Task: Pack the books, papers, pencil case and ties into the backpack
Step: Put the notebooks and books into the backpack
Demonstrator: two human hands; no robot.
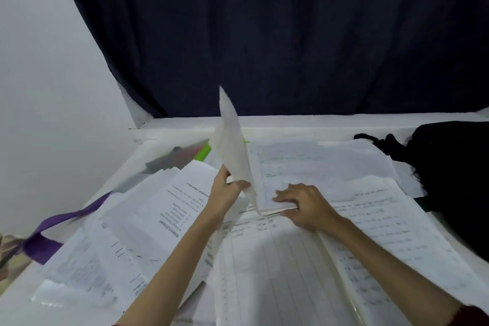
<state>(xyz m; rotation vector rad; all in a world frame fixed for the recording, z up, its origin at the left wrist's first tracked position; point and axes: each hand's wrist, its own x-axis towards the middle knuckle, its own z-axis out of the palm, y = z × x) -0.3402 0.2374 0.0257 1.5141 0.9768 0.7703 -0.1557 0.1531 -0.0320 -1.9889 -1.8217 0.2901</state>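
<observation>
The left hand (225,190) pinches the near edge of a raised sheaf of thin white printed pages (230,140), which stands almost upright and bows at its free top corner. The right hand (304,206) presses with fairly straight fingers on the open white booklet (304,167) those pages hinge from, its fingertips at the near edge.

Such paper is light and limp (it will crease if grabbed mid-sheet), so it is best taken by the spine or squared into a stack first.

Loose printed white sheets (158,206) overlap all round on the white table (291,120). A purple fabric tie (60,219) trails off the left side. The black soft backpack (449,167) slumps at far right, well apart from both hands.
</observation>
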